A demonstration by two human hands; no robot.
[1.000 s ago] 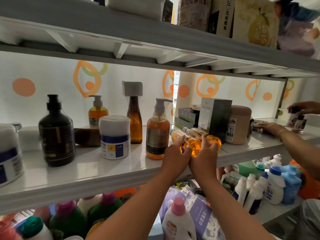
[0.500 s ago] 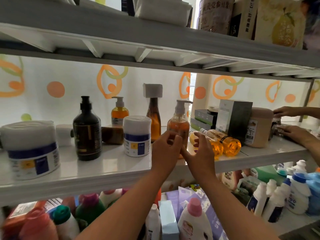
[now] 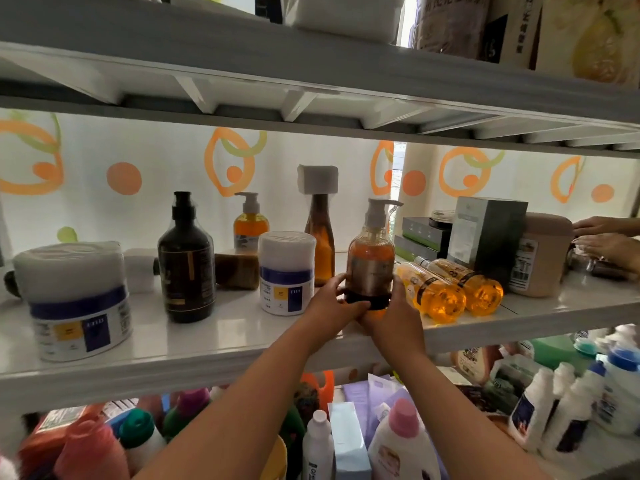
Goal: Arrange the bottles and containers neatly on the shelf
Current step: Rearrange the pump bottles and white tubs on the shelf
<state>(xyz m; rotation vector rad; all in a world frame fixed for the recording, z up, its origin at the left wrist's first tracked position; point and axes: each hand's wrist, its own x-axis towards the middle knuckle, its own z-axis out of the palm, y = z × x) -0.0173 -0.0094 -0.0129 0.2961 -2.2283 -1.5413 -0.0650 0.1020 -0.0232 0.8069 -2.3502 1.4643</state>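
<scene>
— Amber liquid in that clear plastic pump bottle [image 3: 370, 259]: who is holding it?

— Both hands. The left hand [image 3: 334, 306] and right hand [image 3: 398, 311] are wrapping their fingers around its dark base, near the front edge of the white middle shelf [image 3: 207, 341].

— So which step?

— Positioning it upright, I judge. Two orange bottles lying on their sides [image 3: 450, 289] are waiting just beside; standing them up probably comes next.

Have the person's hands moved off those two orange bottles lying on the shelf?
Yes. Both the left hand and right hand shifted left, away from the lying orange bottles, and now clasp the base of the upright pump bottle beside them.
</scene>
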